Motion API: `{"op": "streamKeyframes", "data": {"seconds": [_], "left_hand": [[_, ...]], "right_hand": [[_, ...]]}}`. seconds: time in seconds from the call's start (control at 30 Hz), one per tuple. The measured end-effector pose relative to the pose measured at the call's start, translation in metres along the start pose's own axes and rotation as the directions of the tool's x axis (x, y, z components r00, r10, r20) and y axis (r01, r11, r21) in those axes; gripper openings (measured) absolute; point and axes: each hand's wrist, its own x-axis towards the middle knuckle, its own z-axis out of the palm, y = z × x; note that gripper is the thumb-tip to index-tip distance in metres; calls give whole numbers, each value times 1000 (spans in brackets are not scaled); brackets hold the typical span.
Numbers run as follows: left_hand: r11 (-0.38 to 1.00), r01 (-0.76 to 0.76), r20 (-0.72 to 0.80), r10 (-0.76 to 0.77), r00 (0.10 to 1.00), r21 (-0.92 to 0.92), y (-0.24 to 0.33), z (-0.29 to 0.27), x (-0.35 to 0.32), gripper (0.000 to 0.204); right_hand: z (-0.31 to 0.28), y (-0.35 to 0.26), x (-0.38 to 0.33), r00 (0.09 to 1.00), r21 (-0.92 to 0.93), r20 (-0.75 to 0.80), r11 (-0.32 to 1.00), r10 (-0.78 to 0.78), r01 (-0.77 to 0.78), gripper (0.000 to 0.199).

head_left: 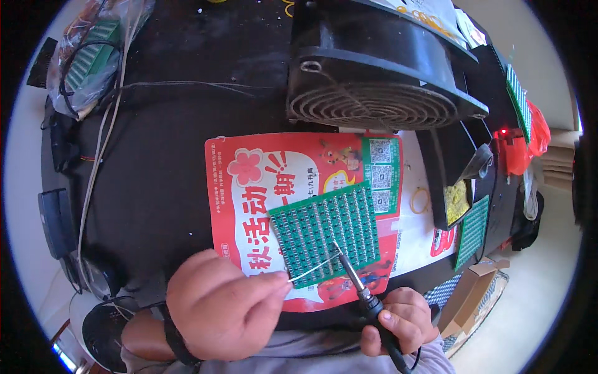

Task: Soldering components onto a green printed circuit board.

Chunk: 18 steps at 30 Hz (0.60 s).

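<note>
A green circuit board panel (pixel 305 227), covered with rows of small parts, lies tilted on a red printed sheet (pixel 227 187). My left hand (pixel 227 302) is closed at the board's lower left corner, pinching a thin strand of solder wire (pixel 314 268) between thumb and finger. The strand runs across the board to the right. In my right hand (pixel 405 321), below the board's right corner, is a soldering iron (pixel 361 290) gripped by its black handle. Its metal tip points up and left over the board, close to the wire's far end. Whether tip and wire touch I cannot tell.
A large black fan (pixel 380 75) with a round wire grille stands beyond the board. To its right are an iron stand with a yellow sponge (pixel 458 202) and another green board (pixel 472 234). A plastic bag of boards (pixel 93 56) lies far left, beside cables (pixel 103 137).
</note>
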Motion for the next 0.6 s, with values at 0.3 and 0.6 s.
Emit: {"op": "streamKeyframes", "data": {"seconds": [0.3, 0.6], "left_hand": [[988, -98, -11, 100, 995, 116, -1, 6, -9, 21], [982, -133, 43, 128, 991, 137, -1, 6, -8, 21]], "right_hand": [[-5, -3, 0, 998, 1, 64, 1000, 27, -27, 33], [3, 1, -3, 997, 31, -76, 999, -11, 13, 28]]}}
